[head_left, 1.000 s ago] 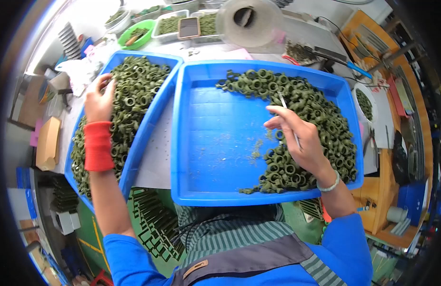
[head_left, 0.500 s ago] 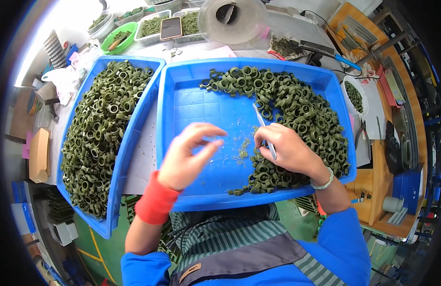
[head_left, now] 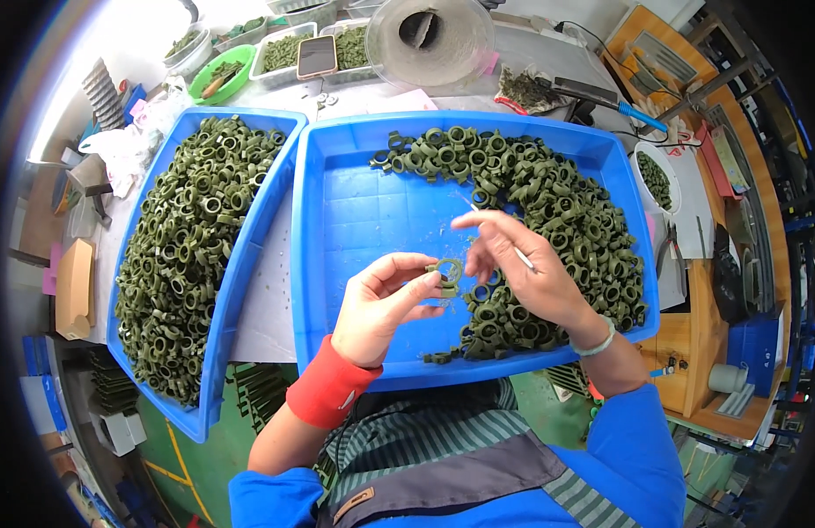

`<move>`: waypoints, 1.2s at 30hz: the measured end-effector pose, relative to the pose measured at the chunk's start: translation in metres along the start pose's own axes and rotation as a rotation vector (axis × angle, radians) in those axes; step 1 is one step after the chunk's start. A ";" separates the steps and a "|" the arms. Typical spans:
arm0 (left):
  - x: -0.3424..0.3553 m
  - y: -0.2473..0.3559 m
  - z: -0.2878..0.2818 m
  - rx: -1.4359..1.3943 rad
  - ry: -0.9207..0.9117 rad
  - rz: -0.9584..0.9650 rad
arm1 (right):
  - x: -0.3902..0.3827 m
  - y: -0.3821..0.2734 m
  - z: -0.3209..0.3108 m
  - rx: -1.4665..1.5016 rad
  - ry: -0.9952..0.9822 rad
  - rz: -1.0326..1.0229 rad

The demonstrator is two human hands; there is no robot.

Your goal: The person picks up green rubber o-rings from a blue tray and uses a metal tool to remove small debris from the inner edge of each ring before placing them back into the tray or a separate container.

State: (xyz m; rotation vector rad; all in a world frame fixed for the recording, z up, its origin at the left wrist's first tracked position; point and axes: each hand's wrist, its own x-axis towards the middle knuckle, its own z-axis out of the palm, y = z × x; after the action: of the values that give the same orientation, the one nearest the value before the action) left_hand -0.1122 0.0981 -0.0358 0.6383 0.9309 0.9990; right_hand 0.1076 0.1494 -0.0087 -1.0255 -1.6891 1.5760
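My left hand [head_left: 390, 295], with a red wristband, pinches a small olive-green ring part [head_left: 447, 275] over the bare floor of the right blue tray [head_left: 355, 194]. My right hand [head_left: 522, 264] grips a thin pale tool [head_left: 526, 261] just to the right of that part, index finger raised and bent toward the left. Loose green ring parts [head_left: 566, 211] are heaped along that tray's back and right sides, under and beside my right hand. The narrower blue tray [head_left: 253, 246] on the left is heaped full of similar parts.
Along the back stand small containers of green parts [head_left: 280, 57], a green bowl [head_left: 218, 75], a phone [head_left: 317, 55] and a translucent drum [head_left: 429, 40]. At right are a white bowl [head_left: 654, 176], pliers [head_left: 671, 251] and a blue-handled tool [head_left: 641, 117]. A cardboard box [head_left: 73, 290] sits at far left.
My left hand has moved from the left tray's pile into the right tray and now holds a part. My right hand has shifted slightly, tool still in it.
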 end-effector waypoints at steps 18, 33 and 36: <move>0.001 -0.003 -0.007 -0.186 -0.104 -0.018 | 0.001 0.008 0.010 -0.146 0.105 -0.169; -0.001 -0.003 -0.009 -0.176 0.048 -0.015 | 0.003 -0.001 -0.003 -0.105 0.185 -0.287; -0.001 0.000 -0.014 -0.204 0.087 -0.069 | 0.003 -0.006 -0.007 0.099 0.238 -0.257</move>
State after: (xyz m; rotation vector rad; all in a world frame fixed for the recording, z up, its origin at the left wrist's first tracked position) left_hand -0.1246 0.0977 -0.0424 0.3914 0.9073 1.0508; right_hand 0.1112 0.1562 -0.0019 -0.8694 -1.4984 1.3041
